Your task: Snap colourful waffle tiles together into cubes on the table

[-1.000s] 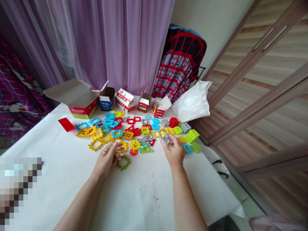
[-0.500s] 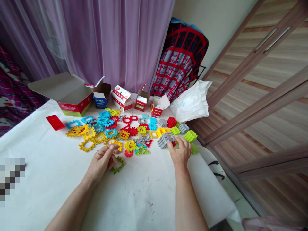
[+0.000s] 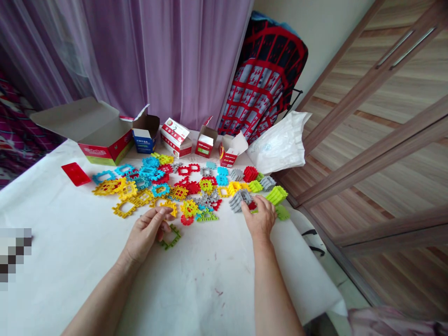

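Near the front of the plastic pieces, my left hand (image 3: 147, 231) is closed, its thumb pressed to the forefinger; what it holds, if anything, is hidden. Just beside its lower fingers is a green square frame piece (image 3: 175, 241), partly covered by them; whether they grip it I cannot tell. My right hand (image 3: 262, 218) arches over pieces at the right, thumb and fingers apart. Its thumb is next to a stack of grey toothed pieces (image 3: 238, 201). A red piece (image 3: 252, 205) shows between thumb and forefinger. Beyond the hand lies a bright green stack (image 3: 277, 195).
Loose yellow pieces (image 3: 123, 208), blue pieces (image 3: 150, 167) and other colours spread across the white-covered table (image 3: 196, 284). Behind them stand a large open box (image 3: 105, 151), several small boxes (image 3: 175, 140) and a white plastic bag (image 3: 280, 144). A red flat piece (image 3: 76, 174) lies at left.
The whole view has shifted slightly. Both hands and the pieces around them keep nearly the same positions relative to each other.
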Available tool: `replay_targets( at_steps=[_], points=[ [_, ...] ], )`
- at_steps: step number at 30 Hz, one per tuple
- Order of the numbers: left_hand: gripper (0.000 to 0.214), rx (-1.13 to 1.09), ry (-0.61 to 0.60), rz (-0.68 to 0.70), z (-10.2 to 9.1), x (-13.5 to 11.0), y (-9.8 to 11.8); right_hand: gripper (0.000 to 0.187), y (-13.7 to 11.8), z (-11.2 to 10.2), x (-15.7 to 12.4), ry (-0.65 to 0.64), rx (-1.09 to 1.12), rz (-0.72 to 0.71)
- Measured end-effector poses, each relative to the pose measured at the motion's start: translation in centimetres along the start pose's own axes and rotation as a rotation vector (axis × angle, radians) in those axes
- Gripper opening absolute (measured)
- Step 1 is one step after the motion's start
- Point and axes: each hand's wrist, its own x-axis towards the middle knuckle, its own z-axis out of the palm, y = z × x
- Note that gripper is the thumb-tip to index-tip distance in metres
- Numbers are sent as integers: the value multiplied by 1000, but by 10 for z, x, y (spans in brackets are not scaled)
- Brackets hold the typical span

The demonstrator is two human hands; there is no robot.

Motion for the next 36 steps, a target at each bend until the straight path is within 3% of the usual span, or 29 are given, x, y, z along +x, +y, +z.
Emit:
replay_targets(
  at_steps=[23, 30, 36],
  points=[
    [60, -16, 6, -8, 0, 1, -1, 36, -4, -4, 0, -25, 4, 26],
    [58, -19, 0, -18, -2, 1, -1, 38, -14, -6, 0, 9, 32, 90],
    [56, -140, 37, -63, -4, 3, 3, 34, -14, -10, 3, 106, 67, -10]
  ],
)
